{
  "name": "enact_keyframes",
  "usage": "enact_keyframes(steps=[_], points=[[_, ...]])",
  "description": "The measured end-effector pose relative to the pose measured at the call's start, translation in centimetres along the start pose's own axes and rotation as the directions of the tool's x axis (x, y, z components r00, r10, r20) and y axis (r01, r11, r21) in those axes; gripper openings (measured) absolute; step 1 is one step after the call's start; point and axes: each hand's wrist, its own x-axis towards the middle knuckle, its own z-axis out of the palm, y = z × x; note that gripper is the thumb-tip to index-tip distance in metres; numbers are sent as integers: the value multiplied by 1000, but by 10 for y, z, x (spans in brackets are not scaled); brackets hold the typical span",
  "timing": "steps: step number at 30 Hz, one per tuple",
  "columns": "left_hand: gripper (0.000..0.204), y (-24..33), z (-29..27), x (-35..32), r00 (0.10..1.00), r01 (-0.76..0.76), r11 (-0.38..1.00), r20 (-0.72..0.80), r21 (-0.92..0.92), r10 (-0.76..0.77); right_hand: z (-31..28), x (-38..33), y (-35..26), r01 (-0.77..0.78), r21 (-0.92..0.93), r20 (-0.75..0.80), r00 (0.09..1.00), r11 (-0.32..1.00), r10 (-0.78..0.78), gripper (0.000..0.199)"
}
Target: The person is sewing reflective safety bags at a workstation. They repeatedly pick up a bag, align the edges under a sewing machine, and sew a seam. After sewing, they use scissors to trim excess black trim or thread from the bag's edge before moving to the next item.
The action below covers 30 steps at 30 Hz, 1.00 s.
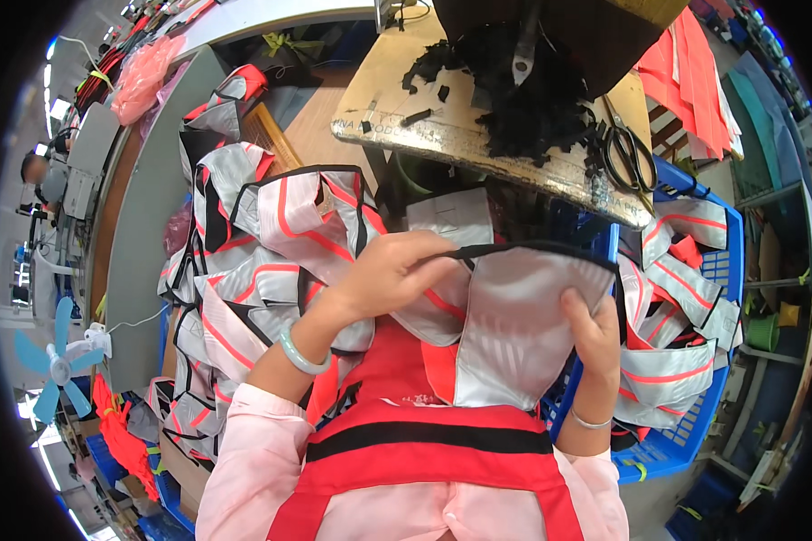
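Observation:
A silvery grey fabric piece [514,334] with black edge binding is stretched between my hands above my lap. My left hand [392,270], with a pale bangle at the wrist, pinches the bound top edge at its left end. On the other side, my right hand [595,334] grips the right edge, thumb on top and fingers mostly behind the cloth. A red-orange strip shows at the piece's lower left. More grey pieces with black binding and neon stripes [289,216] lie heaped to the left, close to my left forearm.
Ahead is a worn table end [406,135] with black scraps [537,113] and black-handled scissors [630,158]. A blue basket [726,261] of striped pieces stands to the right. Orange fabric [690,86] hangs behind it. A small blue fan [60,368] is at far left.

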Motion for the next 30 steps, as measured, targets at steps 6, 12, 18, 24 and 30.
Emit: enact_keyframes(steps=[6,12,18,24,30], points=[[18,11,11,20,991,-128,972,-1,196,130,44,-3,-39,346,-875,-71,598,337,-798,36],[18,34,-8,49,986,-160,954,85,253,143,44,51,-41,400,-845,127,795,354,-594,16],[23,16,-19,67,996,86,982,16,170,-90,39,90,-45,333,-486,74,937,808,-341,14],[28,22,-52,119,984,140,987,120,-84,-129,32,122,-68,263,-394,27,961,881,-275,17],[30,4,-60,155,976,183,983,115,27,-185,34,154,-62,210,-333,-41,971,919,-237,20]])
